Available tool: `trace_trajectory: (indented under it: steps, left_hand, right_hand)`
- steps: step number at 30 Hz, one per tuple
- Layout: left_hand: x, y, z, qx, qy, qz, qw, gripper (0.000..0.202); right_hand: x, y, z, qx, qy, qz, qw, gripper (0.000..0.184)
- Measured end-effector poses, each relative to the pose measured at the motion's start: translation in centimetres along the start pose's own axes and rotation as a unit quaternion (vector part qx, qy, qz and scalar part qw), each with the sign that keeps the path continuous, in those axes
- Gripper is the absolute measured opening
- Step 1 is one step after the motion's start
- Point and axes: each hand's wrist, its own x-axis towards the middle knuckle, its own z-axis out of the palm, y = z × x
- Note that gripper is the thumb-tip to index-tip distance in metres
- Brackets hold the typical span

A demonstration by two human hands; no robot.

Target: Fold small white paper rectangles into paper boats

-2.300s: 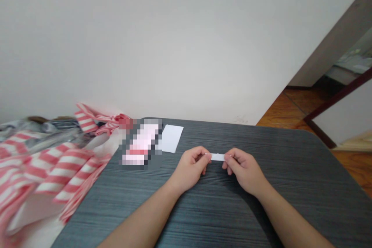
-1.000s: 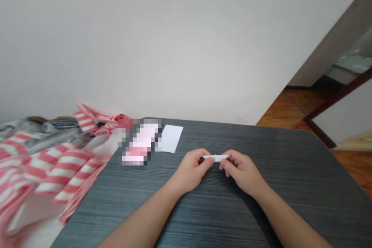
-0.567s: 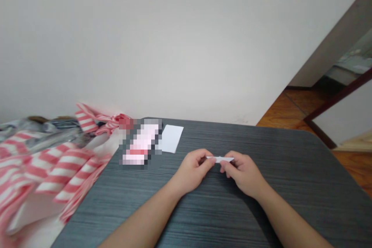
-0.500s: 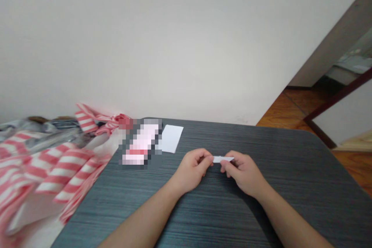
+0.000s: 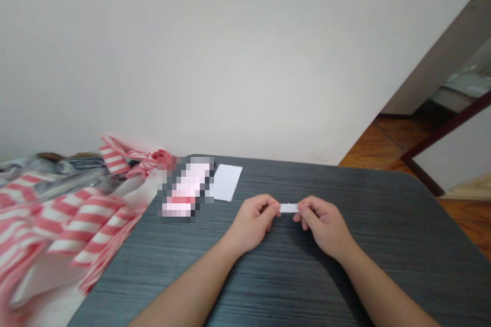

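A small strip of folded white paper (image 5: 289,208) is stretched between my two hands, just above the dark table (image 5: 268,276). My left hand (image 5: 255,225) pinches its left end between thumb and fingers. On the other end, the thumb and fingertips of my right hand (image 5: 326,225) are pressed together, covering the tip. Only the middle of the strip shows between the hands. Beyond my left hand, a flat white sheet of paper (image 5: 227,183) lies on the table.
Left of the sheet is a blurred-out pinkish rectangular item (image 5: 187,186). Red-and-white striped cloth (image 5: 92,219) is heaped beside the table's left edge. A pale wall (image 5: 245,61) rises behind the table, and wooden flooring (image 5: 362,145) shows at the right.
My right thumb has shifted up and outward along the paper. The pointed right end that stuck out above it is now covered by the fingers. My left hand has barely moved.
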Motion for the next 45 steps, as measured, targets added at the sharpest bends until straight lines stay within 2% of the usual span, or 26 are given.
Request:
trace_trajectory:
  steps: [12,18,23,28,33,37,41,43,45]
  left_hand:
    - [0.2,-0.9,0.1,-0.031,0.010,0.010,0.999,0.028]
    - [0.2,-0.7,0.0,-0.037,0.004,0.009,0.999,0.027]
    - [0.0,-0.1,-0.1,-0.045,-0.022,0.011,0.999,0.022]
    - [-0.2,-0.1,-0.2,0.044,-0.055,0.023,0.997,0.024]
    - [-0.2,0.1,-0.3,0.056,-0.052,0.015,0.997,0.032]
    - [-0.2,0.4,-0.3,0.061,-0.060,0.018,0.996,0.033]
    - [-0.1,0.0,-0.2,0.067,-0.065,0.047,0.995,0.024]
    - [0.0,-0.5,0.0,0.035,-0.063,0.047,0.996,0.016]
    - [0.0,-0.9,0.1,0.003,-0.054,0.047,0.997,0.017]
  right_hand:
    - [0.3,0.9,0.2,0.031,0.008,0.013,0.999,0.027]
    - [0.2,0.6,-0.1,0.014,0.014,0.006,1.000,0.031]
    - [0.2,0.2,0.0,0.012,-0.014,0.007,1.000,0.029]
    - [0.2,0.6,0.6,0.027,-0.035,0.009,0.999,0.026]
    - [0.3,0.7,0.8,0.075,-0.057,-0.005,0.995,0.015]
    - [0.3,0.4,0.8,0.062,-0.082,-0.007,0.995,0.013]
    - [0.4,0.4,0.8,0.058,-0.076,-0.008,0.995,0.018]
    - [0.4,0.5,0.9,0.062,-0.075,-0.007,0.995,0.018]
    - [0.4,0.6,1.0,0.065,-0.075,-0.007,0.995,0.018]
